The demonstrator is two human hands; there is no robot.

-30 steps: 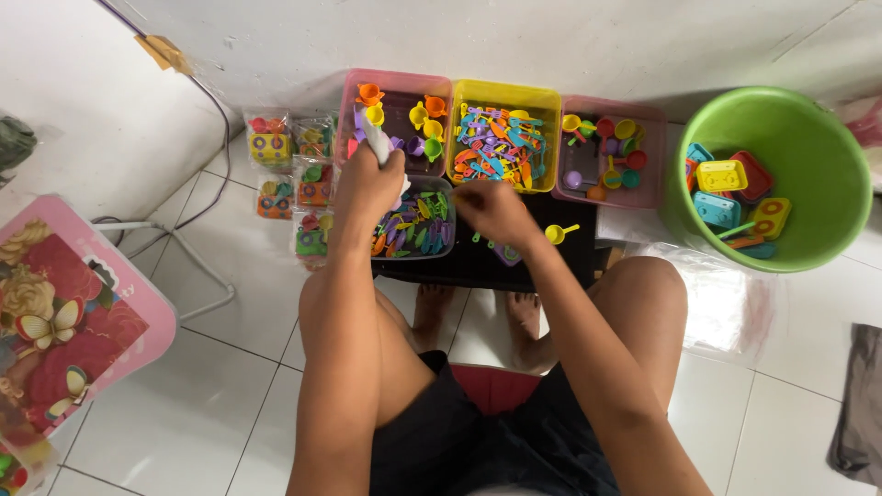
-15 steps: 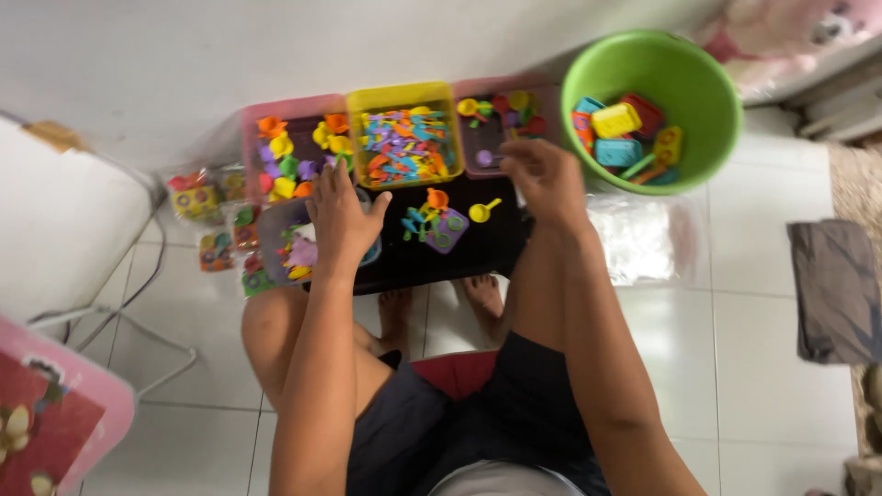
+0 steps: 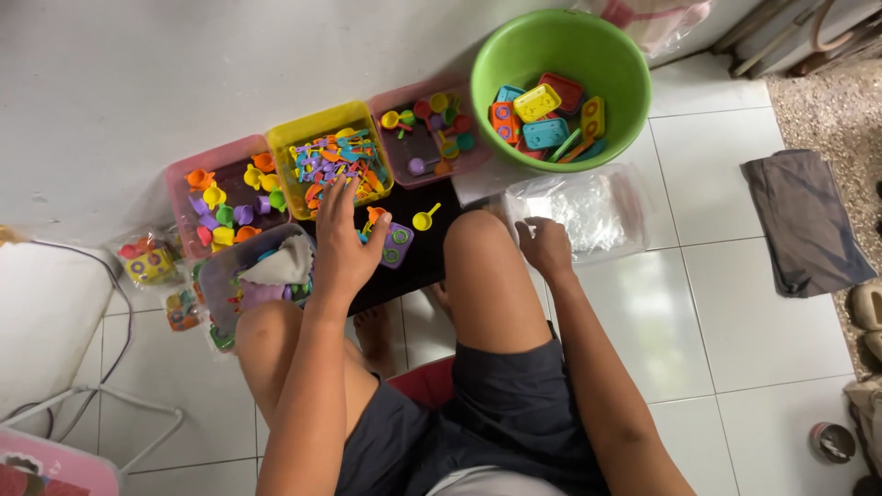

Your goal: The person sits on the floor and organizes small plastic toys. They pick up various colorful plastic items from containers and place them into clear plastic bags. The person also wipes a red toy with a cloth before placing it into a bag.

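Right hand (image 3: 544,246) dropped onto plastic bag (image 3: 588,213), fingers touching.

The big bowl (image 3: 560,55) is bright green, holding yellow, blue, red and orange trays. 1 tub (image 3: 317,124) is yellow, filled with mixed purple, orange and blue pieces; 2 tubs (image 3: 207,161) beside it are pink. The scoop (image 3: 424,219) is yellow, the floor (image 3: 753,312) white tile, the cloth (image 3: 804,220) dark grey.

Clear plastic bags (image 3: 579,213) by right hand (image 3: 546,246) (small toy-filled packets (image 3: 147,262) far left)
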